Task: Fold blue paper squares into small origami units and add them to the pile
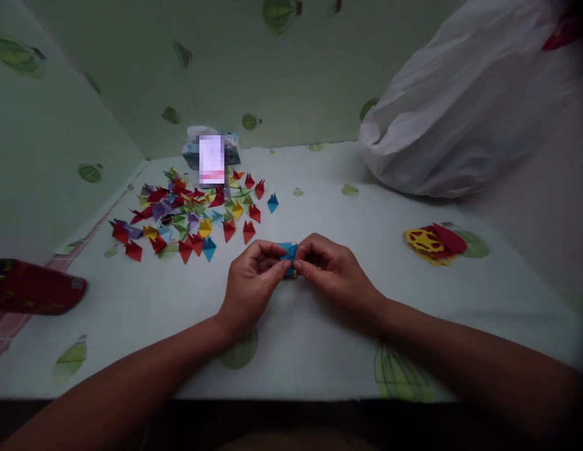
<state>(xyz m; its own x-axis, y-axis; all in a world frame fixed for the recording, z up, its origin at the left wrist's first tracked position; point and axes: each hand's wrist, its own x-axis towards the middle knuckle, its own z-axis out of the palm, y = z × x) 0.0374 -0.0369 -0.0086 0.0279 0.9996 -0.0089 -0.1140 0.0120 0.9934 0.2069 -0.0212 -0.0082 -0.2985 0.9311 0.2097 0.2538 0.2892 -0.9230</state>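
Note:
Between the fingertips of both hands is a small piece of blue folded paper (288, 248), over the middle of the table. My left hand (256, 275) pinches its left side with thumb and forefinger. From the right, my right hand (329, 266) grips the paper the same way, the thumbs almost meeting. Some blue and a little yellow show beneath the fingers; the exact folds are partly hidden. Beyond my left hand spreads a pile of folded paper cranes (192, 213) in red, yellow, green, purple and blue. One blue crane (273, 202) sits apart at the pile's right.
A blurred-out bright screen (211, 160) leans before a tissue box (232, 150) at the back. Yellow and red paper cut-outs (432, 243) lie at right. A large white plastic bag (437, 125) stands back right. A dark red container (37, 288) lies at the left edge.

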